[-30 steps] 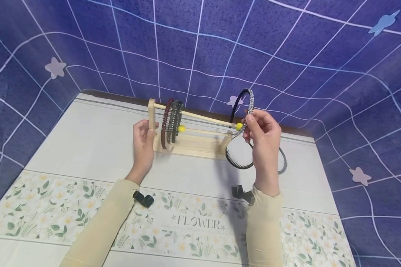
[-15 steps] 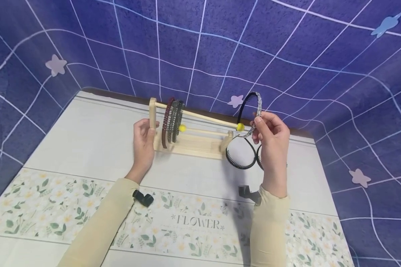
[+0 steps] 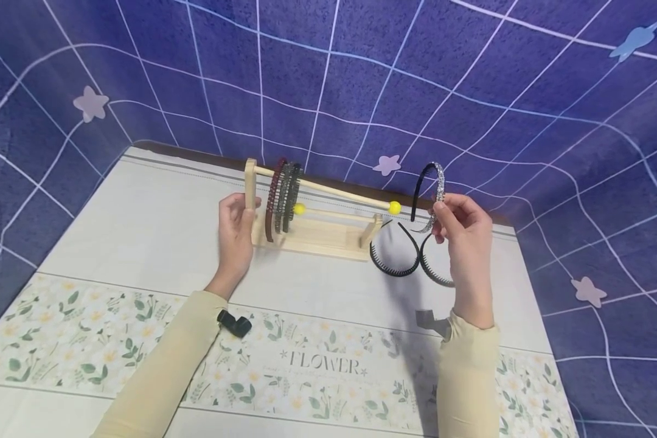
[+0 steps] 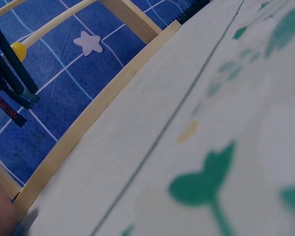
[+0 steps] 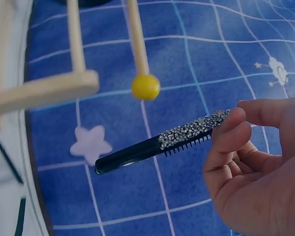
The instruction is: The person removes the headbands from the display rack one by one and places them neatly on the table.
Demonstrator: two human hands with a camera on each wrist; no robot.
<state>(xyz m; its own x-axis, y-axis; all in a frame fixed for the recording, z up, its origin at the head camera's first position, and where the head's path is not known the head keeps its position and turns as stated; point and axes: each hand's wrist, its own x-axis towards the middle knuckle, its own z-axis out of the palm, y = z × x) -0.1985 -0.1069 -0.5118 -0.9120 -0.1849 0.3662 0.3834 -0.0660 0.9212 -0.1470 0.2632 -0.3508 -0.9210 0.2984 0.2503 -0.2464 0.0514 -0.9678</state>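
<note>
My left hand (image 3: 235,237) grips the left upright of a wooden headband rack (image 3: 250,185), its thumb on the near side. Several toothed headbands (image 3: 285,194), dark red and dark grey-green, hang close together at the left of the rack. In my right hand (image 3: 469,249) a black headband (image 3: 440,177) with silver rhinestones is pinched between thumb and fingers. It is held up just right of the yellow ball (image 3: 395,208) that ends the upper rod. The right wrist view shows the headband's plain black end (image 5: 128,155) and its inner teeth, apart from the ball.
Two black toothed headbands (image 3: 395,274) lie side by side on the white table cover, right of the rack's base (image 3: 320,238). A lower rod also carries a yellow ball (image 3: 299,208). A blue gridded cloth (image 3: 306,73) stands behind the table.
My right hand has moved right and slightly down with the rhinestone headband, away from the upper rod's ball. The two loose headbands show more fully. My left hand stays on the rack.
</note>
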